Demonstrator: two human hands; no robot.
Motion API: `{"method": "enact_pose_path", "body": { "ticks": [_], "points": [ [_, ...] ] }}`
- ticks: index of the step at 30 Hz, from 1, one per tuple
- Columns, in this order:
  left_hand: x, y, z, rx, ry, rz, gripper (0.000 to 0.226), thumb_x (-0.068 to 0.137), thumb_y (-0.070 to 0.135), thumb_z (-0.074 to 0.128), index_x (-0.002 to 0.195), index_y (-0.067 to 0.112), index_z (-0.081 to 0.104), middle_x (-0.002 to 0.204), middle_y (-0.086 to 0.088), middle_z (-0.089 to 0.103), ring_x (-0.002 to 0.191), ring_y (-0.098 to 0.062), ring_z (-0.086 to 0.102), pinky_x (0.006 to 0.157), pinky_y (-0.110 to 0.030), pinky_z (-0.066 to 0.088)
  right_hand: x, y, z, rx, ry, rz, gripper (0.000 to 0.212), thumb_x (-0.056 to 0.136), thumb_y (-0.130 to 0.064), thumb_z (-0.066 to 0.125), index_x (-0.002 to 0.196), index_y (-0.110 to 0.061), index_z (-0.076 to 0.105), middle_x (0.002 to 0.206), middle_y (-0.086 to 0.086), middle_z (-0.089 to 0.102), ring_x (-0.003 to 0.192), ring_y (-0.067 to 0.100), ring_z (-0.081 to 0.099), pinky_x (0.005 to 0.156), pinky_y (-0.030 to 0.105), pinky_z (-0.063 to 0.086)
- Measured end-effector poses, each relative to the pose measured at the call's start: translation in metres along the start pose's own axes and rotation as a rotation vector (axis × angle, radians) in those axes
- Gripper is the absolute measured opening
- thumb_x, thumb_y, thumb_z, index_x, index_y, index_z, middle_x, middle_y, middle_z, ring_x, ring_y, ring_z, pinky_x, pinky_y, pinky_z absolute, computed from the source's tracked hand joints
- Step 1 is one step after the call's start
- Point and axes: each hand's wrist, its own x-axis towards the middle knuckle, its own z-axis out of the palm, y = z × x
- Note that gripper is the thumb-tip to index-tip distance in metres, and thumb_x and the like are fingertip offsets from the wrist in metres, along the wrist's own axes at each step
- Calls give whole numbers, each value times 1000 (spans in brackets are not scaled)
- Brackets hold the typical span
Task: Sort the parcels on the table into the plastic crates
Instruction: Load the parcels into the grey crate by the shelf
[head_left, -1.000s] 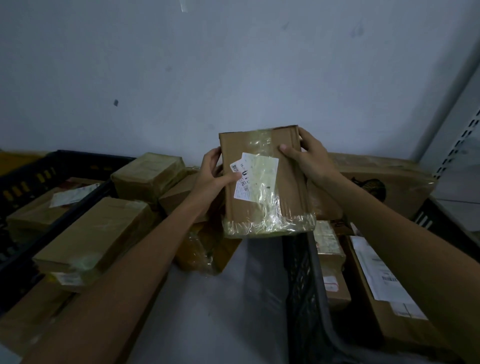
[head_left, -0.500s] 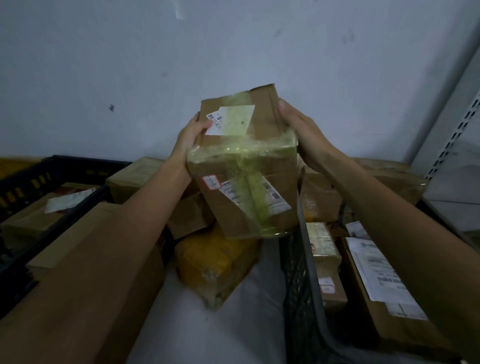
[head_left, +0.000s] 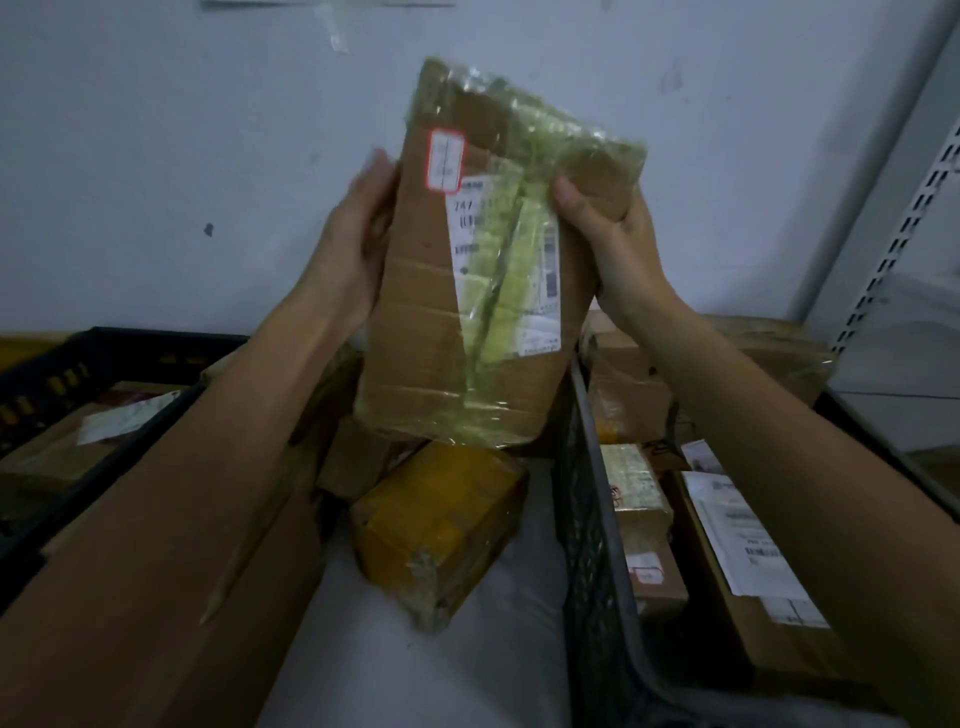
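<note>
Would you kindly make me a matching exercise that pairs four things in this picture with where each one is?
Things:
1. taped brown parcel
2. yellow parcel
3. red-edged sticker
4. long white sheet

Places:
a. on a box in the right crate
b. held up by the left hand and right hand
c. on the table, below the held parcel
d. near the top of the held parcel

Pairs: 1-b, 2-c, 3-d, 4-a.
</note>
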Motion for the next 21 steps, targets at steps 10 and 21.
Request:
{"method": "enact_pose_path", "body": {
  "ticks": [10,21],
  "points": [
    [-4,2,67,327,53,314,58,90,28,57,142,13,37,125,4,60,106,-6,62,94,-32,51,-3,-40,-49,-245,119,-237,98,84,-41,67,151,-19,-2,147,6,39,129,19,48,101,38,47],
    [-36,-25,173,298,-350,262,98,71,33,71,149,15,16,145,-2,38,122,-7,48,91,-16,47,-23,-61,-183,-479,232,-166,64,99,-29,47,152,-23,12,157,-4,19,127,-3,35,99,9,36]
  ]
}}
